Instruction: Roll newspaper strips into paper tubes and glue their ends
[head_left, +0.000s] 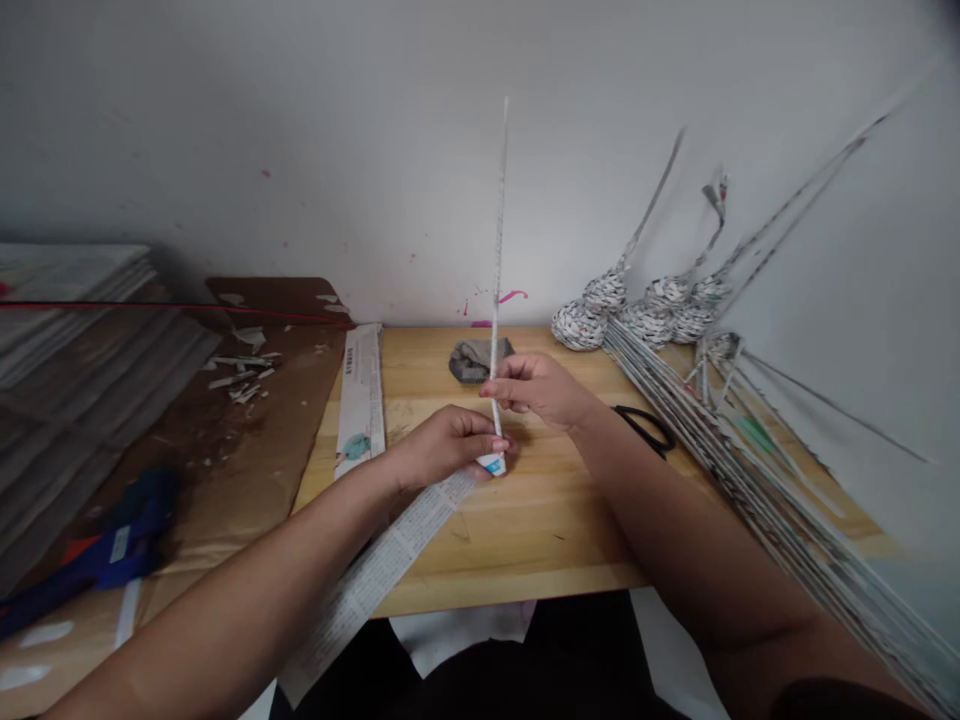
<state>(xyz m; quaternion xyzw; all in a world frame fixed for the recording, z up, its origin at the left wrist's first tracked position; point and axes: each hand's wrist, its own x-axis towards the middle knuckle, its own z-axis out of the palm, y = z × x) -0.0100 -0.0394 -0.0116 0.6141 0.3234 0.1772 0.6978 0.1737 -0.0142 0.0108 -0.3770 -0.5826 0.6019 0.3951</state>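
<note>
Apparently rolling, the left hand [442,447] pinches the newspaper strip [409,530], the right hand [541,388] the paper tube [500,220]; the next turn needs even tension.

Text: none legible | newspaper strip [409,535]: dense print lines, too small | rolled paper tube [500,235]: specks of print, unreadable | flat paper strips [363,390]: small print, unreadable | blue tool [142,560]: white label [120,543], blurred

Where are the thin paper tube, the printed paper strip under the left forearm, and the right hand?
Thin paper tube [498,262]: head view, middle of its upright shaft.
Printed paper strip [405,535]: head view, flat printed face.
Right hand [541,390]: head view, back of the hand.
</note>
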